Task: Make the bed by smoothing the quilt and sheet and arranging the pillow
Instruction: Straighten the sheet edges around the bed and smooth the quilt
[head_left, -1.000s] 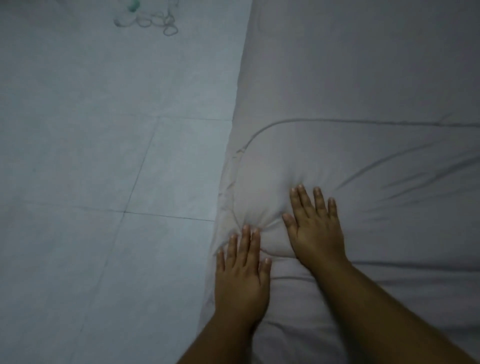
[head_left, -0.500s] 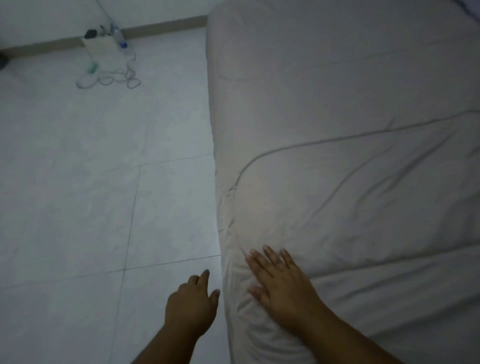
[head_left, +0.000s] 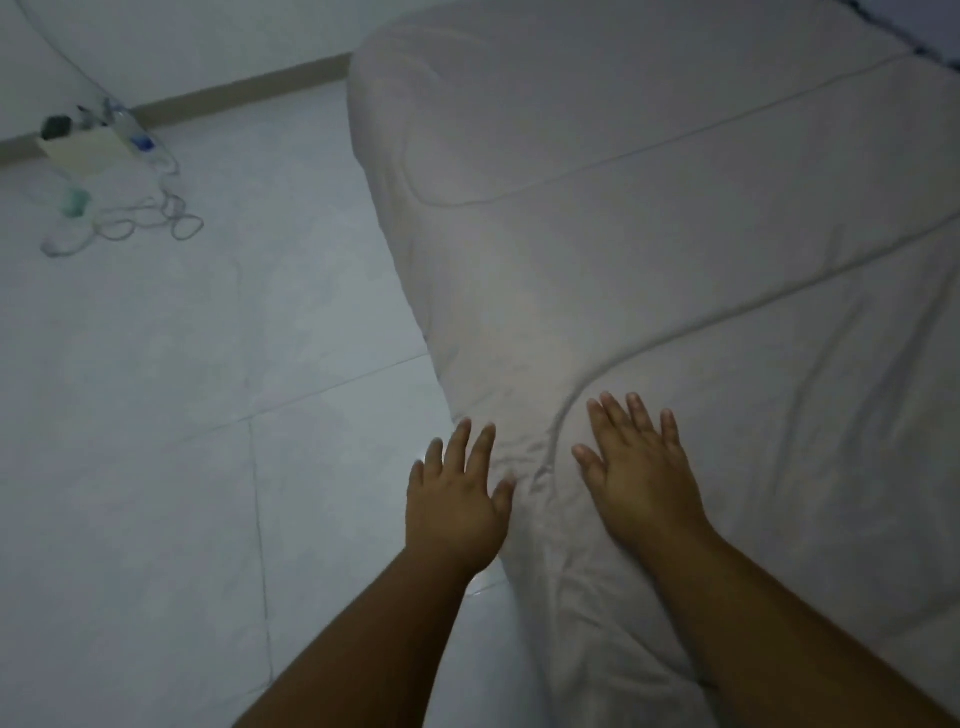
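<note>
We look down on two bare forearms reaching away from us toward the far side, both hands palm down near the bed's left edge. The right hand (head_left: 641, 478) lies flat on top of the quilt (head_left: 675, 234), its fingers straight and slightly fanned, pointing far and a little left, the thumb held out to the left; its grip is released and it grasps nothing, only resting on the cloth. The left hand (head_left: 457, 499) sits just beside it at the very edge of the quilt, where the cloth drops toward the floor (head_left: 182, 415). Its fingers are straight and spread, the thumb tip touching a small fold in the cloth, and its grip is likewise released; we cannot tell whether its palm bears on the quilt's side or hangs just clear of it. Between the two hands a curved stitched seam and a few shallow wrinkles run through the cloth. The pale quilt covers the bed across the whole right half of the view, its left edge running from the far middle down to the near centre. On the tiled floor at far left, well apart from the bed, lie looped cables (head_left: 150, 223), a small box (head_left: 85, 150) and a bottle (head_left: 132, 130) near the baseboard (head_left: 239, 91).
</note>
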